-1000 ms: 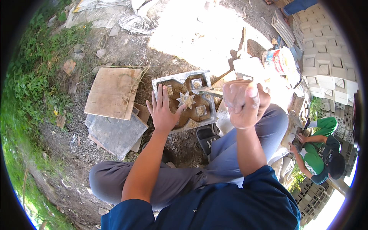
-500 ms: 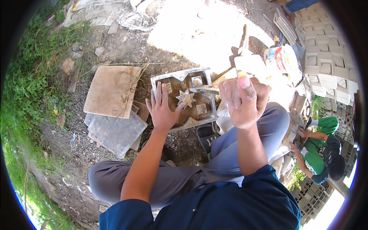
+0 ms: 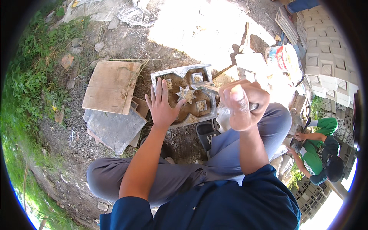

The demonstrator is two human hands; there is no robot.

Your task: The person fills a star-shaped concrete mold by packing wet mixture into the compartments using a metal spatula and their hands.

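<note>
A grey metal mould lies on the ground in front of me, with a star-shaped piece in its middle and small square blocks around it. Brown material coats its inside. My left hand rests on the mould's left side, fingers spread. Over its right side, my right hand is closed in a fist round a trowel. The trowel's flat blade points left into the mould near the upper right square block; its handle is mostly hidden by my fingers.
Left of the mould, a brown board lies on stacked grey slabs. A white bucket stands at the far right, near stacked pale blocks. Another person in green works at the right. Green plants grow along the left.
My right fist has turned slightly, and the trowel's blade has shifted a little within the mould. My left hand stays on the mould's left side, barely moved.
</note>
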